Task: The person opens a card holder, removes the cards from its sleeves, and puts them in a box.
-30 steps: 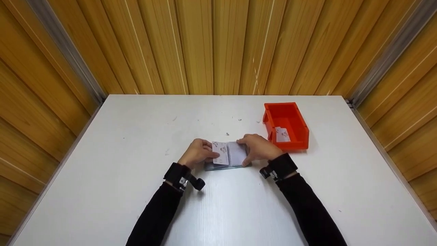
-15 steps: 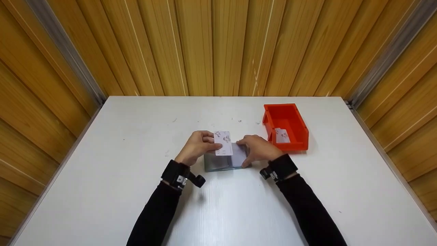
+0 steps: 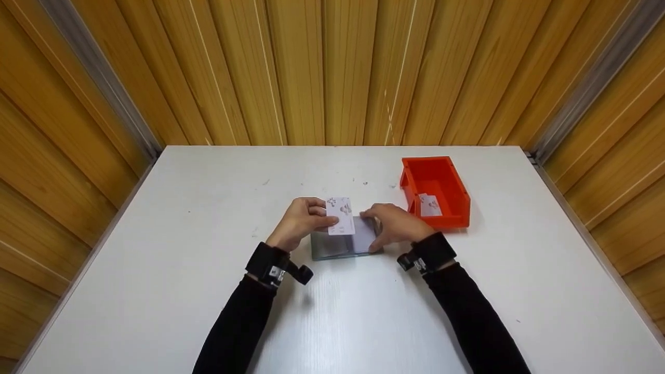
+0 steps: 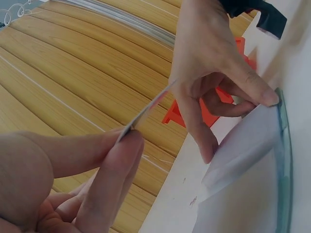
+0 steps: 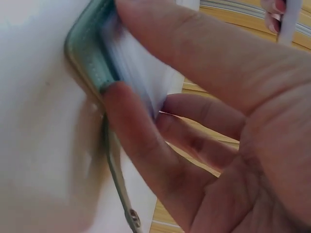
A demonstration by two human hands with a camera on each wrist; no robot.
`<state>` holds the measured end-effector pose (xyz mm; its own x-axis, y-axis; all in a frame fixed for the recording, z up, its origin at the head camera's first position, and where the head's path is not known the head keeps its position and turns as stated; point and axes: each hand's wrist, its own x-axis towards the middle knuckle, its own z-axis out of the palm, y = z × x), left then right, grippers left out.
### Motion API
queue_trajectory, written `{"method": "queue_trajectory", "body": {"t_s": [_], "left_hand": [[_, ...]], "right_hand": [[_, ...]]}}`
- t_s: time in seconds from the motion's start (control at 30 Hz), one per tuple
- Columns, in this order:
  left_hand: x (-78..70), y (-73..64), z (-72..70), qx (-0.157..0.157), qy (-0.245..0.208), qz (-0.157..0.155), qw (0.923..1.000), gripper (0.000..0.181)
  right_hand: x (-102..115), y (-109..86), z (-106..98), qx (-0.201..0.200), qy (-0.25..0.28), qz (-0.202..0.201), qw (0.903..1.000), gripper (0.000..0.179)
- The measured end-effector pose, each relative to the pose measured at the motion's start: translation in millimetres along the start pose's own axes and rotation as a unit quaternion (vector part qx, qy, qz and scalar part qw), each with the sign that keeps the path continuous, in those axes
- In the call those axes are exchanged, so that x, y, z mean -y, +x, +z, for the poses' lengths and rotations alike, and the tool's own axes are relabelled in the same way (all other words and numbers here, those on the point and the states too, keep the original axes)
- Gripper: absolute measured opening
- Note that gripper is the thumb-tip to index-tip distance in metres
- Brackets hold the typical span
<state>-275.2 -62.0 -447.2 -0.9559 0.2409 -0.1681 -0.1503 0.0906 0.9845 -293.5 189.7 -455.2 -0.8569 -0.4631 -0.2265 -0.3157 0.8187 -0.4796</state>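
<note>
A white printed card (image 3: 341, 214) is pinched between the thumb and fingers of my left hand (image 3: 300, 222), raised over a card holder (image 3: 329, 248). In the left wrist view the card (image 4: 146, 112) appears nearly edge-on. The holder lies spread on the table, with clear sleeves and a green border (image 4: 285, 179). My right hand (image 3: 399, 223) grips its right part, thumb at the near edge and a finger at the far edge. A green strap with a metal snap (image 5: 133, 218) sticks out beside that hand in the right wrist view.
An orange-red open bin (image 3: 457, 205) stands on the white table (image 3: 156, 291), just beyond my right hand. Inside it lie white printed cards (image 3: 430, 205). Wood-patterned panels (image 3: 296, 72) rise behind the table and at both sides.
My left hand has lifted the card up and slightly right, off the holder's left side, uncovering a clear sleeve there. My right hand has stayed on the holder.
</note>
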Motion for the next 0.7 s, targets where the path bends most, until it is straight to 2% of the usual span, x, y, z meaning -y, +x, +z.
{"method": "queue_trajectory", "body": {"t_s": [0.1, 0.17, 0.23, 0.33, 0.4, 0.47, 0.57, 0.7], "left_hand": [[-0.7, 0.5, 0.5, -0.001, -0.003, 0.002, 1.0000, 0.042], [-1.4, 0.4, 1.5, -0.007, -0.004, 0.003, 1.0000, 0.041], [-1.0, 0.5, 3.4, -0.016, -0.005, 0.005, 0.9998, 0.040], [1.7, 0.7, 8.4, -0.017, -0.012, 0.010, 0.9997, 0.037], [5.4, 1.6, 12.8, -0.009, -0.021, 0.015, 0.9996, 0.035], [8.6, 2.0, 16.7, 0.001, -0.031, 0.020, 0.9993, 0.032], [12.2, 2.5, 20.5, 0.005, -0.041, 0.025, 0.9988, 0.032], [15.3, 2.8, 22.1, 0.004, -0.039, 0.028, 0.9989, 0.032]], "right_hand": [[1.3, -4.1, -7.8, -0.049, 0.028, -0.033, 0.9978, 0.071], [5.4, -3.8, -10.0, -0.097, 0.094, -0.052, 0.9895, 0.061], [11.7, -1.1, -8.2, -0.141, 0.189, -0.066, 0.9697, 0.048], [24.0, 3.9, 0.9, -0.176, 0.327, -0.054, 0.9269, 0.037], [30.9, 6.8, 8.0, -0.184, 0.385, -0.032, 0.9039, 0.032], [36.1, 8.9, 14.9, -0.182, 0.419, -0.009, 0.8896, 0.029], [40.5, 12.2, 23.1, -0.172, 0.444, 0.002, 0.8794, 0.023], [41.1, 13.8, 32.1, -0.154, 0.438, -0.018, 0.8853, 0.020]]}}
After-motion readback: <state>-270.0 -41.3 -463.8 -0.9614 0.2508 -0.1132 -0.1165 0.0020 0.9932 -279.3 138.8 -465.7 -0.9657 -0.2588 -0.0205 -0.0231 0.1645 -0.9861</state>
